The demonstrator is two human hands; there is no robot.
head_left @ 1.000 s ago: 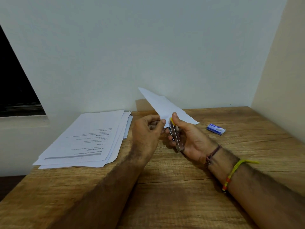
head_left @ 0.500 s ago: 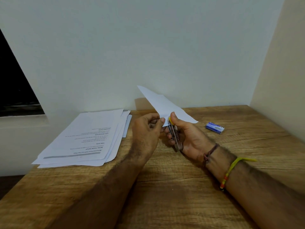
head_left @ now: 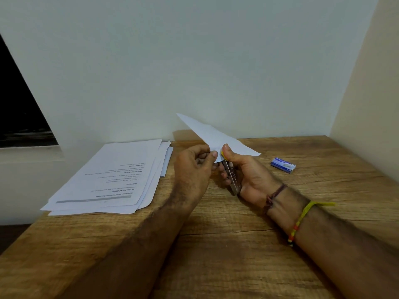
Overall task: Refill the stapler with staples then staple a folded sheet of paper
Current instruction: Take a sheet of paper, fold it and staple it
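Observation:
A folded white sheet of paper (head_left: 212, 137) sticks up and away over the wooden table, its near corner pinched by my left hand (head_left: 194, 169). My right hand (head_left: 248, 171) grips a small metal stapler (head_left: 231, 176) with a yellow tip, thumb on top near the front. The stapler's mouth sits at the sheet's near corner, between the two hands. A small blue staple box (head_left: 283, 165) lies on the table to the right of my right hand.
A stack of printed white sheets (head_left: 112, 180) lies at the table's left, overhanging its edge. The wooden table (head_left: 226, 244) meets a white wall behind and a cream wall on the right. A dark window opening is at far left.
Both hands, paper and stapler keep the same grip; they sit slightly higher and left in view as the head shifts. Nothing was released or picked up.

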